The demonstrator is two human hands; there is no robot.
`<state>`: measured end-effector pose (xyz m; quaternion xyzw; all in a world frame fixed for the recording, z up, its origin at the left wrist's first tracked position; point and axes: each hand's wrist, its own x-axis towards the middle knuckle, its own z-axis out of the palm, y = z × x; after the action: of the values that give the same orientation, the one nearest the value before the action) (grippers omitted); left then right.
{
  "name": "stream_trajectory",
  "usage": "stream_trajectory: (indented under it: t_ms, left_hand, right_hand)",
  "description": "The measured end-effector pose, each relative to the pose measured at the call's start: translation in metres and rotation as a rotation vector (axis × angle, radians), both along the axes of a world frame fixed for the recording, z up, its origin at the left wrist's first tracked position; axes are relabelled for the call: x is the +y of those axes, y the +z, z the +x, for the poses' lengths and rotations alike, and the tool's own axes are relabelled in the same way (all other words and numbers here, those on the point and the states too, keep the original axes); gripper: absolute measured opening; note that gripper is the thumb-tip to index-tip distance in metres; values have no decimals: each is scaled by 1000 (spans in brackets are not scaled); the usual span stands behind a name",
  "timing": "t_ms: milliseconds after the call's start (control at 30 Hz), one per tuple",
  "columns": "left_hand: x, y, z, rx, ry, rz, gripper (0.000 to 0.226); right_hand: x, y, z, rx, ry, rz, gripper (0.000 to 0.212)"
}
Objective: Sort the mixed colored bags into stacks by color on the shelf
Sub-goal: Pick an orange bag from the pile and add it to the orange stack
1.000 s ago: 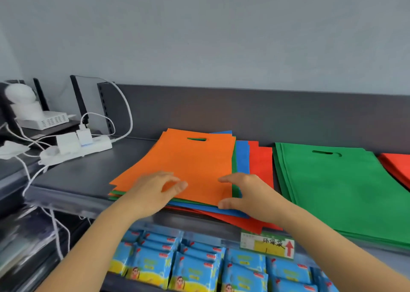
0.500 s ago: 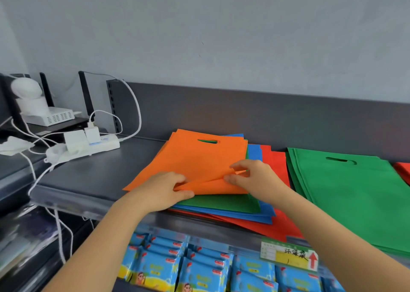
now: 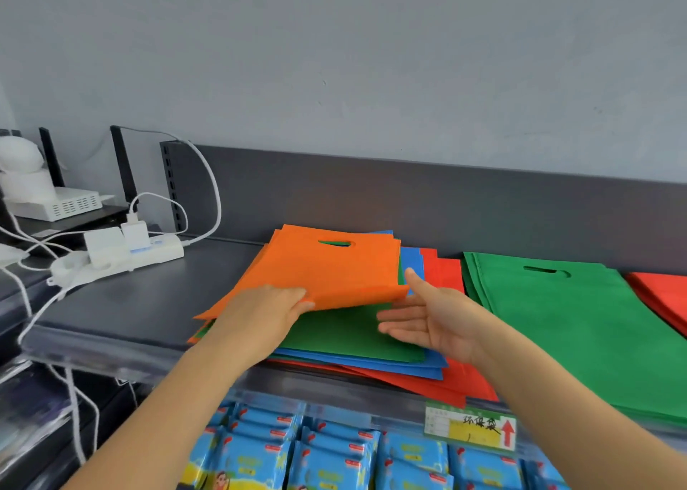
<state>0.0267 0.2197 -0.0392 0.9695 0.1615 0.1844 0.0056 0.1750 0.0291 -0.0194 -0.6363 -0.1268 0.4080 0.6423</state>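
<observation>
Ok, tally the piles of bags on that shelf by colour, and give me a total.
Mixed-colour pile: 1 (orange, green, blue and red layers; the left hand grips the top orange bag)
Green stack: 1
Red stack: 1
Total: 3 piles

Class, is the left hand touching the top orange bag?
Touching: the head view shows the left hand pinching the lifted edge of the orange bag.

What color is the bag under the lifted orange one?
Green. The head view shows the green bag under the orange bag, whose near edge is raised.
</observation>
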Motion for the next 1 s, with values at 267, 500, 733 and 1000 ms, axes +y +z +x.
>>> stream_trajectory:
  t_ms: [267,500,733,1000]
  left_hand:
    - [-47,21,3,7,-1,98,41]
    - [-81,32,16,-248,80,12,38]
    - [-217,39,77,-309,-129,121,48]
    - [-367,25,152,-495,-305,-161,38]
  right_hand:
    - [-37,0,8,-266,99,-18,33]
    - [-122,2,35,-442,-113,150,35]
    - [-263,-7,77,-538,-327,212,36]
    - [-437,-9,118,-633,-460,180,36]
